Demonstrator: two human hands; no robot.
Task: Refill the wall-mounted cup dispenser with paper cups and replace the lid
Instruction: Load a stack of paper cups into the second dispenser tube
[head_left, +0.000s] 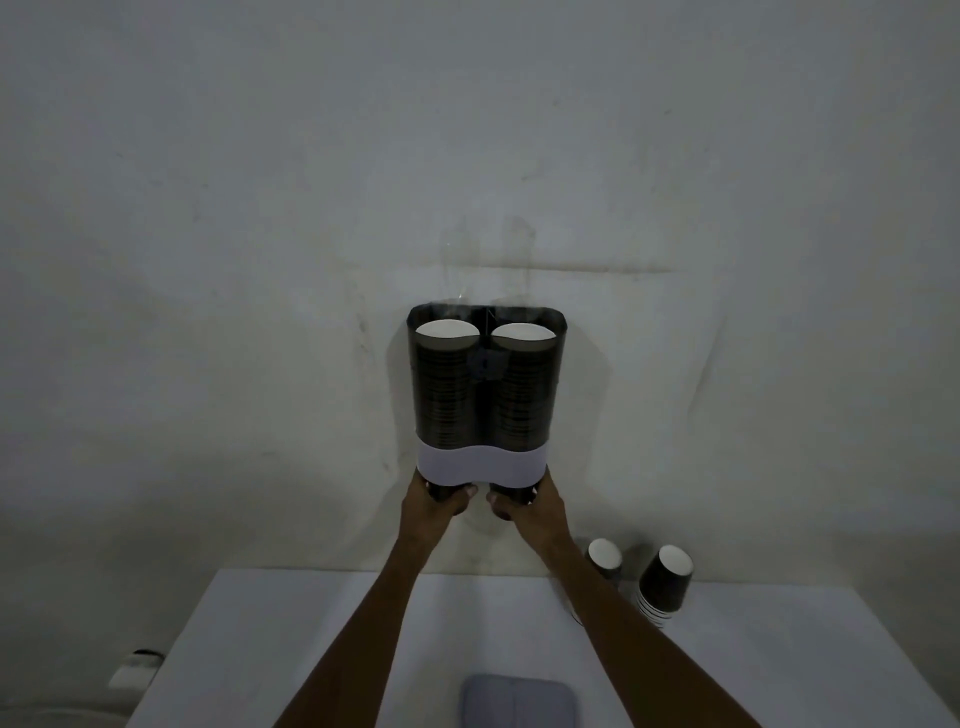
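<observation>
A: While both stacks sit in the wall dispenser (485, 384), left hand (447, 501) and right hand (524, 506) each grip a bottom cup. Advice?
B: Steady them evenly. Lid (517, 701) waits on counter (311, 649); spare cups (662, 584) at right. No writing readable.

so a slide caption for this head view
Both hands grip cups under the full, lidless wall dispenser.
</observation>
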